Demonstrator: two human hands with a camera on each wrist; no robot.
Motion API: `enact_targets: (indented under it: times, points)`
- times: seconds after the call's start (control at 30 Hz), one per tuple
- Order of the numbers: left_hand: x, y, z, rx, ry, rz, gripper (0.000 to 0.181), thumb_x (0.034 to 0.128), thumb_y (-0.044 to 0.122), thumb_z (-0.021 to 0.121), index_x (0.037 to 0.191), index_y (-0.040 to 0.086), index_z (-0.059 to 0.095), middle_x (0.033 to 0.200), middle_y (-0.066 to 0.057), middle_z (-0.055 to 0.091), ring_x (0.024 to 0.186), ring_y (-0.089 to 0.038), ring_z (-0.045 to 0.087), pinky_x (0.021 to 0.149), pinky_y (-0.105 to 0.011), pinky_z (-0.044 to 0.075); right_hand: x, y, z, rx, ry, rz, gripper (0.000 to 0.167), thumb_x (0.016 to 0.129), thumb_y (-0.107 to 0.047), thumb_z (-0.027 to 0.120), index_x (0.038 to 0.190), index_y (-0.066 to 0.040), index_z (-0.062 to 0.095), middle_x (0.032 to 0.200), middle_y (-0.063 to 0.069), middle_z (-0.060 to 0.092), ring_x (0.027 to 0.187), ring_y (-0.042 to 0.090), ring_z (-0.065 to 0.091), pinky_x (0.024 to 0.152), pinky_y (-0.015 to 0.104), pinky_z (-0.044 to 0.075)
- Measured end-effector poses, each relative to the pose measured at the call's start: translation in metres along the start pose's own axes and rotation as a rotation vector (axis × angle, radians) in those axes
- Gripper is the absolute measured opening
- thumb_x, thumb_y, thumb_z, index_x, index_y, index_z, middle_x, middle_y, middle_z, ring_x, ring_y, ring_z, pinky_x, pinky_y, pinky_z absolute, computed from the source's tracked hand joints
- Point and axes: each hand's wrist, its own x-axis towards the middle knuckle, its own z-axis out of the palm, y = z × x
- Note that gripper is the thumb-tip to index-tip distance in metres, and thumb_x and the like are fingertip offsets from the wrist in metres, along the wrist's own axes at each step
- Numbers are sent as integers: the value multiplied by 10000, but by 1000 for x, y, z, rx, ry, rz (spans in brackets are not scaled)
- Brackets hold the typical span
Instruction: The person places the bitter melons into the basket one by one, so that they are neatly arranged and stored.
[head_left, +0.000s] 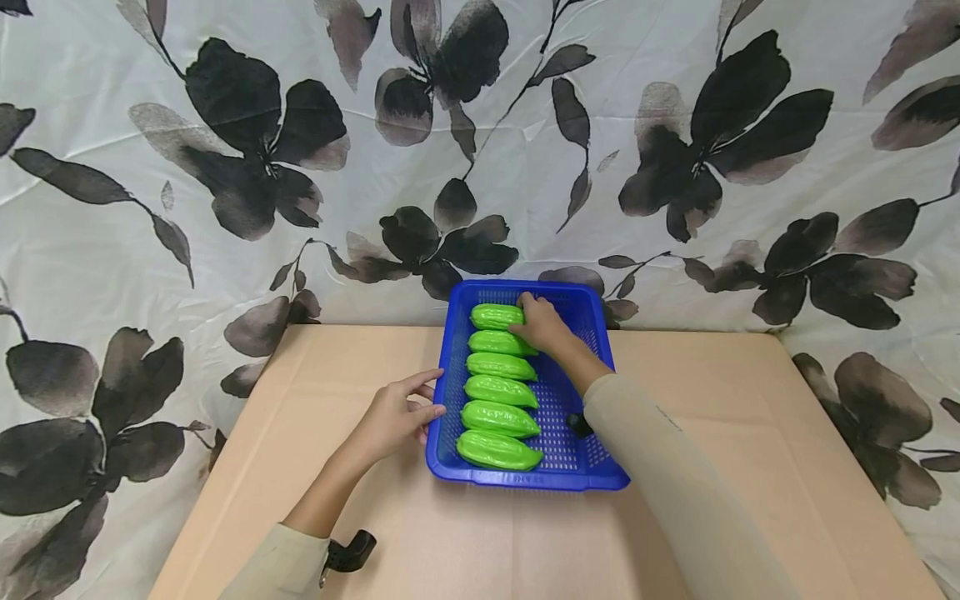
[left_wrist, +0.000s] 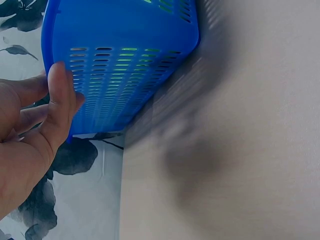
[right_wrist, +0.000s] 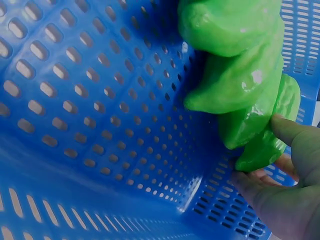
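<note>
A blue perforated plastic basket [head_left: 558,479] holds several glossy bright green bitter gourds [head_left: 498,419], lying in one column along its left side. My right hand [head_left: 546,325] reaches into the basket's far end and pinches the farthest bitter gourd [head_left: 497,316] near its right tip. In the right wrist view, thumb and fingers stand on either side of this bitter gourd [right_wrist: 287,100]. At the basket's left side, my left hand [head_left: 395,417] touches the rim with thumb and index finger fairly straight. The left wrist view shows fingertips [left_wrist: 59,75] against the basket's outer wall [left_wrist: 120,30].
Under the basket is a light brown tabletop [head_left: 360,517]. Behind it hangs white cloth [head_left: 555,192] with dark flowers. Black wrist devices show on the left wrist [head_left: 351,552] and near the right sleeve [head_left: 652,433]. Along the basket's right side runs bare perforated floor [head_left: 558,400].
</note>
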Motion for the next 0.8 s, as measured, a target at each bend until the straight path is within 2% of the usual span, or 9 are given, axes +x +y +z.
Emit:
enact_targets:
  times: [0.2, 0.43, 0.57, 0.8]
  points:
    - [0, -1, 0, 0, 1, -3, 611, 945, -20, 708, 1515, 15, 489, 1146, -219, 650, 596, -151, 673, 533, -375, 653, 0, 0, 4, 6, -4, 14, 487, 992, -280, 708, 1358, -36, 499, 1297, 241, 576, 1247, 396, 560, 1035, 530, 536]
    - [0, -2, 0, -1, -3, 2, 610, 945, -16, 709, 1514, 19, 492, 1150, -215, 645, 608, -149, 674, 606, -546, 641, -4, -2, 4, -3, 7, 24, 511, 997, -289, 699, 1400, -38, 510, 1367, 263, 536, 1292, 415, 545, 1068, 545, 529]
    - [0, -3, -1, -1, -7, 4, 610, 944, -22, 708, 1514, 15, 491, 1149, -217, 643, 616, -150, 677, 600, -534, 646, -8, -2, 2, -7, 26, 2, 520, 991, -276, 707, 1401, -19, 516, 1351, 273, 557, 1288, 425, 548, 1083, 546, 517]
    - [-1, -5, -4, 3, -12, 9, 605, 949, -13, 706, 1514, 18, 491, 1146, -211, 648, 598, -152, 668, 627, -581, 628, -13, 0, -6, 12, 26, -22, 514, 998, -261, 702, 1413, -18, 520, 1333, 252, 585, 1288, 418, 542, 1073, 544, 508]
